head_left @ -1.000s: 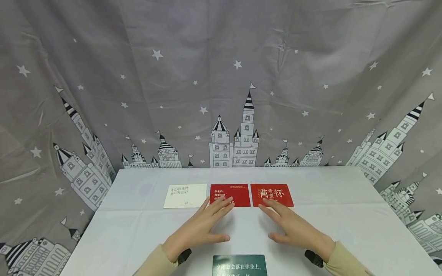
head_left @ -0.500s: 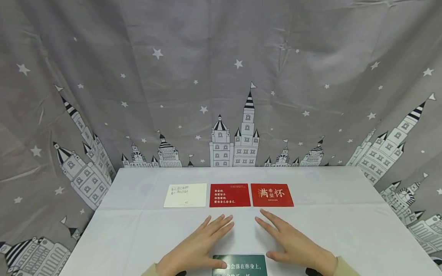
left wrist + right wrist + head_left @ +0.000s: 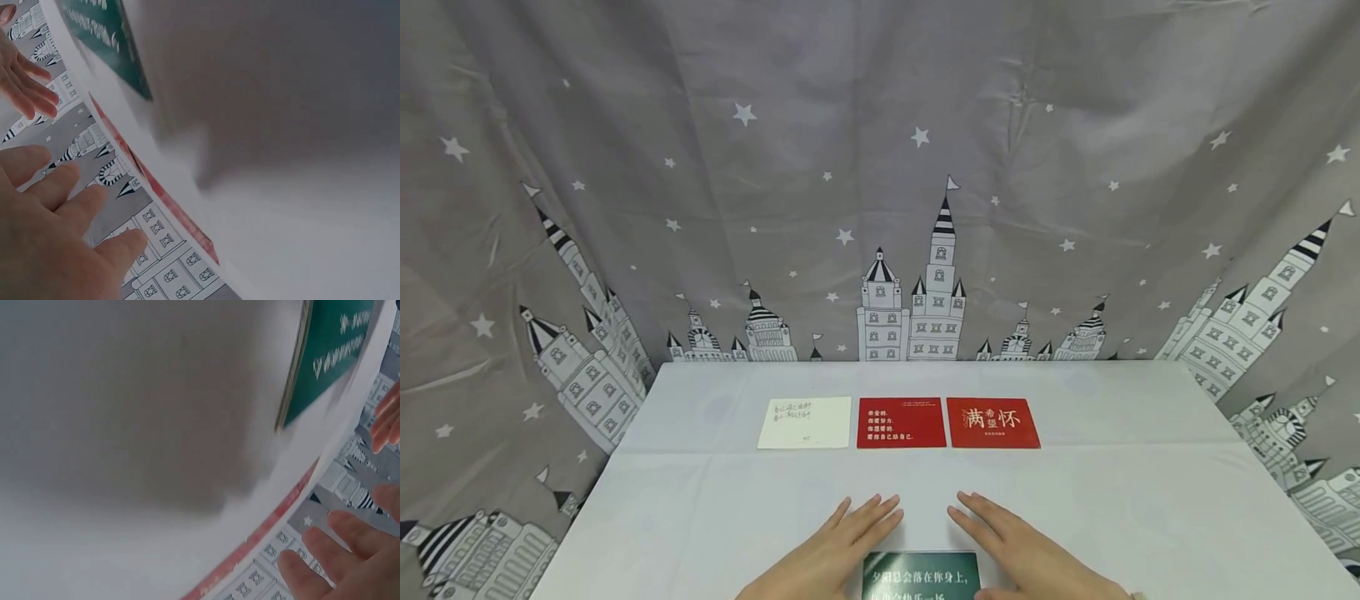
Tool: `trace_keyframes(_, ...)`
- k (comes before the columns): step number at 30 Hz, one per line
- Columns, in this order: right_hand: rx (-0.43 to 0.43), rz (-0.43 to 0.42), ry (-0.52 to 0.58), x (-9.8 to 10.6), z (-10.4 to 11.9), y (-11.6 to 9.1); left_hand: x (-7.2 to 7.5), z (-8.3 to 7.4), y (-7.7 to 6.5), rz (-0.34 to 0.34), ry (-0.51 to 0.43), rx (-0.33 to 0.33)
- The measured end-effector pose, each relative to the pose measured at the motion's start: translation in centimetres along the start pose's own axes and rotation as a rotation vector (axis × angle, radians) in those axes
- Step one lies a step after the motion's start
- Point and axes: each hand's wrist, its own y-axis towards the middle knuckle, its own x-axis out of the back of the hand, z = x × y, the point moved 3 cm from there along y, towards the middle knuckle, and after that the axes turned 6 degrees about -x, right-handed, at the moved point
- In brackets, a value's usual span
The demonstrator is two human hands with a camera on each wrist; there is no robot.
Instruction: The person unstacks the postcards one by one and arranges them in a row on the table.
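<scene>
A green card [image 3: 921, 575] with white lettering lies at the front edge of the head view, its lower part cut off. The right wrist view shows layered edges under this green card [image 3: 325, 362], like a small stack. My left hand [image 3: 831, 554] is held over the table at the card's left side, fingers extended and holding nothing. On the card's right side my right hand [image 3: 1026, 554] mirrors it, fingers spread and likewise holding nothing. Both palms face inward. In the left wrist view the fingers of my left hand [image 3: 59, 219] are straight and apart.
Three cards lie in a row farther back on the white table [image 3: 700, 517]: a cream card [image 3: 805, 422] with handwriting, a red card [image 3: 902, 422] with white text, and another red card [image 3: 994, 423] with large characters. A grey castle-print curtain [image 3: 790, 167] hangs behind.
Both hands have drawn back toward the front edge, away from the row of cards, and now flank the green card. The cards have stayed where they were.
</scene>
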Motion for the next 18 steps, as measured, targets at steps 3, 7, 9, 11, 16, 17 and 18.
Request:
trace_keyframes(3, 0.032, 0.001, 0.023, -0.9, 0.2, -0.1, -0.9, -0.1, -0.6, 0.027, -0.011, 0.009)
trace_keyframes(7, 0.092, -0.015, 0.018, -2.3, 0.4, -0.2, -2.1, -0.2, -1.2, 0.025, 0.009, -0.019)
trace_keyframes(9, 0.130, -0.043, -0.015, -3.0, 0.4, -0.3, -2.6, -0.3, -1.5, 0.019, 0.024, -0.032)
trace_keyframes(11, 0.168, -0.086, -0.052, -3.7, 0.4, -0.4, -2.9, -0.4, -1.8, 0.020, 0.037, -0.038)
trace_keyframes(16, 0.201, -0.155, -0.086, -5.1, 0.5, -0.6, -3.3, -0.3, -2.1, 0.060, 0.012, -0.028)
trace_keyframes(17, 0.198, -0.157, -0.089, -5.3, 0.5, -0.6, -3.4, -0.2, -2.1, 0.068, 0.002, -0.025)
trace_keyframes(18, 0.196, -0.159, -0.088, -5.5, 0.5, -0.6, -3.4, -0.2, -2.1, 0.074, -0.010, -0.023)
